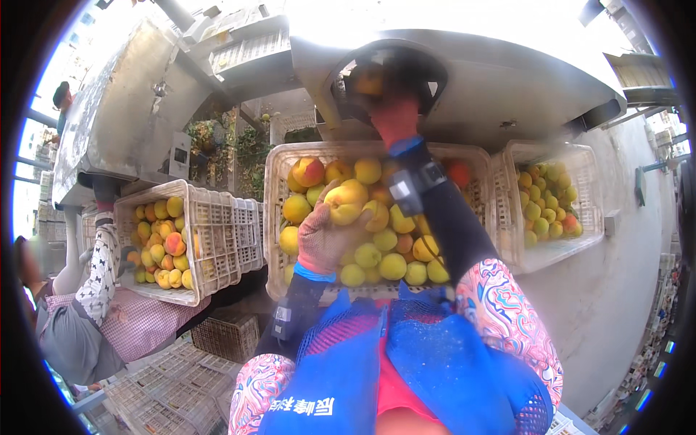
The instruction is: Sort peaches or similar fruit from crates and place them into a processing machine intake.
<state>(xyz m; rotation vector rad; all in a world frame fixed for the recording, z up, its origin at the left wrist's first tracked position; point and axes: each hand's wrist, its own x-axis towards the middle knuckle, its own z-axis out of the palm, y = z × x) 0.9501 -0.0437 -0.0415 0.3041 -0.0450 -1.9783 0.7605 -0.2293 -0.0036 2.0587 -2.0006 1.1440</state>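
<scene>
My left hand (322, 235), in a pinkish knit glove, is closed around a yellow peach (346, 201) above the middle crate. That white plastic crate (272, 188) is full of yellow, green and red-blushed peaches (367, 255). Forward of it, my right hand (395, 116) reaches into a dark round opening (441, 76) in the metal machine. Its fingers are dark and smeared by motion. An orange-yellow fruit (370, 83) shows beside them, but whether they grip it cannot be made out.
A second crate of peaches (190, 246) stands to the left, a third crate (589, 196) to the right. At far left a co-worker's patterned sleeve (107, 268) reaches toward another metal housing (119, 109). Stacked crates (174, 388) fill the lower left.
</scene>
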